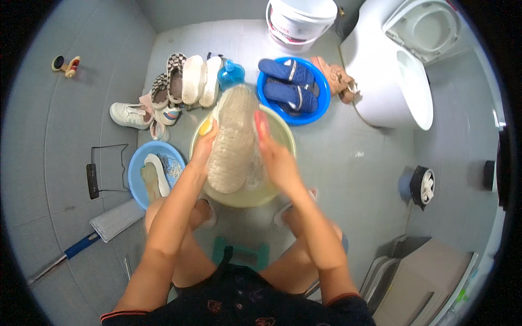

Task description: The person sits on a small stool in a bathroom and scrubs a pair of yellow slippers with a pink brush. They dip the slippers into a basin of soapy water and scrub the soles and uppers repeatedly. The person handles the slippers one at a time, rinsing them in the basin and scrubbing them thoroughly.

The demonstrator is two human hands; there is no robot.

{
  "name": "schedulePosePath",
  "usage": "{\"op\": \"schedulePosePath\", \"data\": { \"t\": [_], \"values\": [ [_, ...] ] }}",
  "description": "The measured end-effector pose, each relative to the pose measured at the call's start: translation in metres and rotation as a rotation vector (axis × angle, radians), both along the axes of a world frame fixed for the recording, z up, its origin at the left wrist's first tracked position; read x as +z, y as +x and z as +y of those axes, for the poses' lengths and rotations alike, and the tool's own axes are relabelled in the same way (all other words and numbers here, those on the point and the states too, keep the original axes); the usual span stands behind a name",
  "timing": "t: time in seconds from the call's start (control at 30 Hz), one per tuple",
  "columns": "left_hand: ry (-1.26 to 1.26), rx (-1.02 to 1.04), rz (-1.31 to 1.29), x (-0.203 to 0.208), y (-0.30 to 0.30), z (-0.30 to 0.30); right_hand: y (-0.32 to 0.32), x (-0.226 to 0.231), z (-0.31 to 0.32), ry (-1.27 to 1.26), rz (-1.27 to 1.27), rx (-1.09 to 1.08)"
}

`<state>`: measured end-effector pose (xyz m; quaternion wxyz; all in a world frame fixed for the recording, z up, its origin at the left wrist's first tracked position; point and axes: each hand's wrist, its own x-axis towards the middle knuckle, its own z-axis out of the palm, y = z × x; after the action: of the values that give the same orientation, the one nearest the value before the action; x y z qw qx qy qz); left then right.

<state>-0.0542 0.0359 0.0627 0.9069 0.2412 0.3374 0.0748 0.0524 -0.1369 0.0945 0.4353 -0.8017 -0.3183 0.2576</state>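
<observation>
A wet shoe point(234, 141) with a pale, ridged sole faces me sole-up over a pale yellow-green basin point(291, 138). My left hand point(204, 144) is closed round the shoe's left side, beside a yellow patch point(206, 126). In my right hand point(276, 160) is a red brush point(260, 120), held against or close to the shoe's right edge; its bristles are hidden. Suds and water show in the basin below the shoe. To the left, a light blue basin point(134, 182) contains insoles point(157, 173).
Several shoes point(193, 80) stand along the back left, beside a blue bottle point(231, 75). A blue basin point(328, 92) holds blue slippers point(291, 95). A white bucket point(302, 22) and toilet point(391, 70) are behind. A flat mop point(116, 220) lies left; a green stool point(261, 254) is beneath me.
</observation>
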Motion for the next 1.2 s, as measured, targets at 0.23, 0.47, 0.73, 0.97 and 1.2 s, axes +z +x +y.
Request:
{"op": "schedulePosePath", "data": {
  "t": [0.23, 0.47, 0.73, 0.97, 1.2],
  "values": [
    [-0.017, 0.024, -0.093, -0.005, 0.001, 0.003, -0.015, 0.005, 0.001, 0.043, -0.029, -0.039],
    [-0.054, -0.03, -0.122, -0.002, 0.002, -0.004, 0.015, -0.007, 0.01, 0.004, 0.005, -0.072],
    [-0.002, -0.091, -0.138, 0.007, 0.007, -0.012, 0.022, 0.017, 0.019, 0.344, 0.63, -0.41],
    [0.116, -0.244, 0.01, 0.012, 0.011, -0.031, 0.026, 0.009, 0.015, 0.674, 0.59, -0.348],
    [0.48, -0.006, 0.244, 0.004, 0.018, -0.022, 0.027, 0.008, 0.012, 0.616, 0.571, -0.315]
  ]
}}
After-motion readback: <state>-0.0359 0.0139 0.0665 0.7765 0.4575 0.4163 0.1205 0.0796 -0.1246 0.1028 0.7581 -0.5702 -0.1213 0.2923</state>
